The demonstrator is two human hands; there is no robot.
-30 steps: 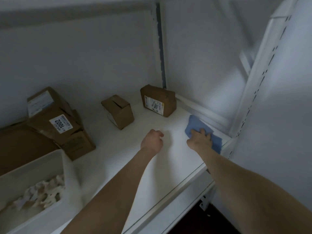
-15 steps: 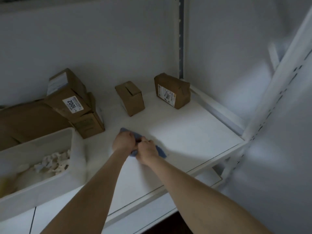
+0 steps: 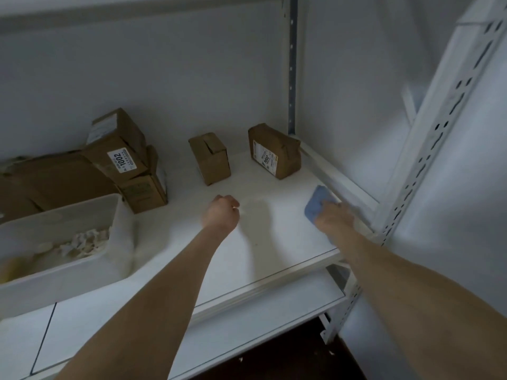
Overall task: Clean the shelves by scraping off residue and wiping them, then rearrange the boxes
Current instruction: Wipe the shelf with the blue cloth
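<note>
Shelf (image 3: pixel 274 242) corner: my right hand (image 3: pixel 333 216) presses the blue cloth (image 3: pixel 315 204) flat, left hand (image 3: pixel 222 212) fisted, seemingly empty; a wide stroke could knock the nearby box (image 3: pixel 274 152).

A white bin (image 3: pixel 68 281) at the left holds crumpled white scraps (image 3: pixel 85 239); dark floor (image 3: pixel 274 360) shows below.

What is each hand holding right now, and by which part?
The right hand presses the blue cloth on the shelf, covering its near end. The left hand is a fist; whether it holds anything cannot be told.
</note>
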